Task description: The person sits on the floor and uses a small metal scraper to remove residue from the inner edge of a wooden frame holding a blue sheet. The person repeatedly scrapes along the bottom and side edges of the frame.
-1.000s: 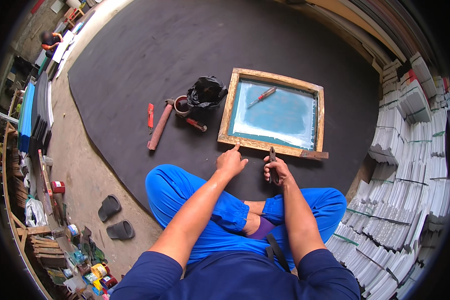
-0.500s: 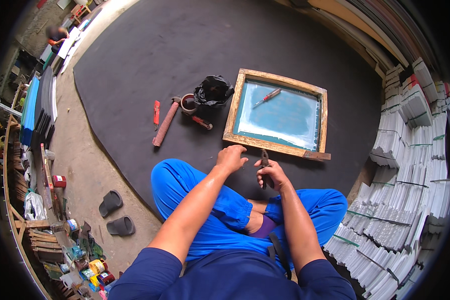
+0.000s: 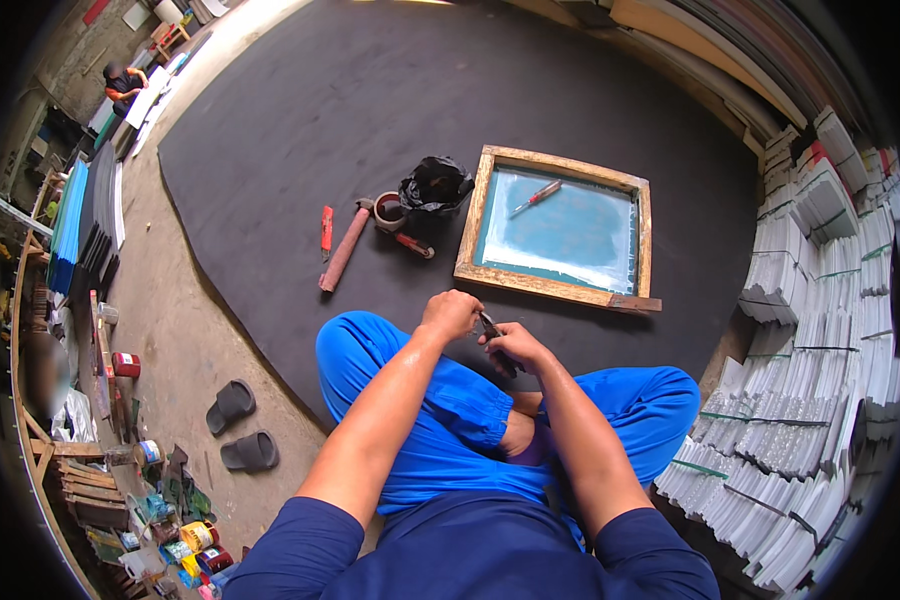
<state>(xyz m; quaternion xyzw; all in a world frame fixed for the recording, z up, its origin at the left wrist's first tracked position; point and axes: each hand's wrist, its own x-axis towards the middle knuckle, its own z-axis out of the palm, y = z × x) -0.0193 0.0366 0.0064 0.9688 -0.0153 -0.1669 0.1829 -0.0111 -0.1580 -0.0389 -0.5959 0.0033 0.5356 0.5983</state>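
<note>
Both hands have come back off the wooden screen frame (image 3: 560,232), which lies on the dark mat just beyond them. The right hand (image 3: 515,345) is closed around a small dark tool (image 3: 492,328), and the left hand (image 3: 452,313) pinches its tip, as if adjusting it before returning to the frame.

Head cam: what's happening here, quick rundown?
A person in blue trousers sits cross-legged on a dark mat. Both hands meet over the lap: the right hand grips a small dark tool, and the left hand touches its tip. Just ahead lies a wooden screen frame with a red-handled tool on its mesh. A hammer and black bag lie left of it.
</note>
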